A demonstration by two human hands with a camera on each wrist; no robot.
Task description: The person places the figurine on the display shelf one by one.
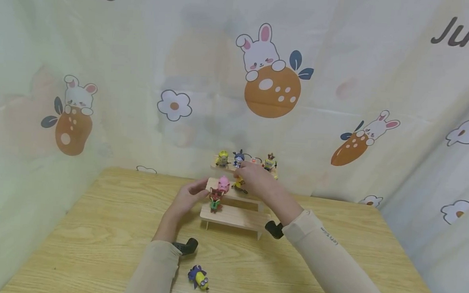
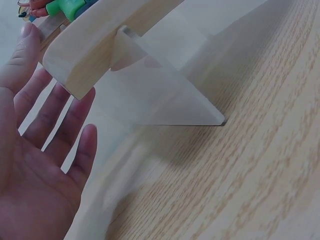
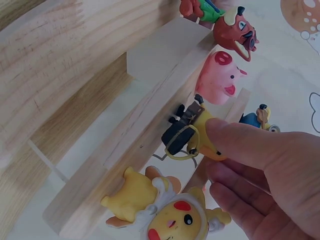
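My right hand [image 1: 256,177] pinches a small yellow figurine with black clothing [image 3: 182,135] between thumb and fingers, at the middle step of a light wooden tiered stand [image 1: 235,216]. In the right wrist view a pink pig figurine [image 3: 219,80] is on one side of it and a yellow figurine in a white hood [image 3: 175,215] on the other. A fox figurine in green [image 1: 215,201] stands at the left of the lowest step. My left hand [image 2: 45,145] is at the stand's left end, fingers extended beside and behind a board's corner.
On the top step stand several figurines, among them a yellow one [image 1: 223,158], a blue-hatted one [image 1: 239,157] and a crowned one [image 1: 270,161]. A yellow and purple figurine [image 1: 199,277] lies on the wooden table [image 1: 102,245] near my left sleeve. A printed curtain [image 1: 207,65] hangs behind.
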